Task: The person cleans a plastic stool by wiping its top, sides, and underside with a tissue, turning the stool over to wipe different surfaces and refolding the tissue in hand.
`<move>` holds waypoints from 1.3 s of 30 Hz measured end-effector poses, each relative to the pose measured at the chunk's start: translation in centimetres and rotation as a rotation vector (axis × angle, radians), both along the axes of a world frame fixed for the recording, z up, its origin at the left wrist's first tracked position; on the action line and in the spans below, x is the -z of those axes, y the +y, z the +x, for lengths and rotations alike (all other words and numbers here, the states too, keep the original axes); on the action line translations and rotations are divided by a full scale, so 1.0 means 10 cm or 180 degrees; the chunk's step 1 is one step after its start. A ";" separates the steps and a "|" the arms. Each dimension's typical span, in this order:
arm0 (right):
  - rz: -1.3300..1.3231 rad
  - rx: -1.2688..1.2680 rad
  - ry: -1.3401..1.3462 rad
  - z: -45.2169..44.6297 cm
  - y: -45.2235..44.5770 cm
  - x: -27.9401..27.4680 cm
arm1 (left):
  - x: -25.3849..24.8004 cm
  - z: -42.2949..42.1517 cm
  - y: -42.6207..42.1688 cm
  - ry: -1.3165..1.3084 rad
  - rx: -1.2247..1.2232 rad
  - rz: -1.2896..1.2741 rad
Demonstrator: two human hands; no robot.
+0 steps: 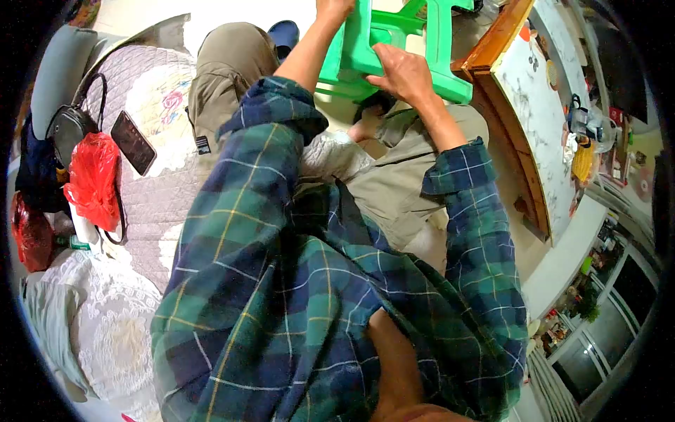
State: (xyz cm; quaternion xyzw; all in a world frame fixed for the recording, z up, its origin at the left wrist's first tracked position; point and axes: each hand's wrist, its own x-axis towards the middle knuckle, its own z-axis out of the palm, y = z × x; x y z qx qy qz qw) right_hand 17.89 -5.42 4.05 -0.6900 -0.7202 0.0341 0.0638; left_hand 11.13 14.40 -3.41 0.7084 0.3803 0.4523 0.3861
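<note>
A bright green plastic stool (356, 43) is tipped over between my knees at the top of the view, its legs and open underside showing. My right hand (404, 74) grips its near edge, the thumb lying over the rim and the other fingers mostly hidden. At the upper frame edge, my left hand (336, 8) is closed on the stool's far left side; part of that hand is cut off. My plaid sleeves are rolled to the forearms.
On the quilted sofa cover to my left are a dark phone (133, 143), a red plastic bag (94, 181) and a black bag (69, 128). A marble-topped wooden table (527, 105) stands close on my right. A dark blue slipper (284, 35) lies on the floor.
</note>
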 end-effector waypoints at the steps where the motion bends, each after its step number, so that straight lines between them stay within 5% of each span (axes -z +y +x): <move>1: -0.0043 -0.0003 0.0049 -0.01 -0.01 -0.01 | -0.01 0.04 0.07 0.0000 0.0003 0.0045; 3: -0.0125 -0.0029 0.0048 -0.04 -0.04 -0.04 | 0.03 0.13 0.23 -0.0197 0.0097 -0.0324; 6: -0.0019 -0.0189 0.0133 -0.02 -0.07 0.03 | -0.01 0.11 0.38 0.0645 0.0048 0.0021; 9: -0.0015 -0.0350 0.0308 -0.03 -0.11 0.00 | -0.08 -0.15 0.23 0.0034 0.0319 0.0145; 11: 0.0035 -0.0418 0.0197 -0.03 -0.07 0.02 | -0.12 -0.31 0.01 0.0748 0.0127 0.0999; 13: 0.0016 -0.0413 0.0235 -0.03 -0.06 0.05 | -0.21 -0.34 -0.30 0.0542 -0.0075 0.1147; 25: -0.0206 -0.0433 0.0226 -0.14 -0.10 -0.03 | -0.33 -0.70 -0.87 0.0960 0.0217 0.1045; 39: -0.0188 -0.0359 0.0281 -0.19 -0.09 -0.07 | -0.32 -0.09 -0.07 0.0698 0.0065 0.0891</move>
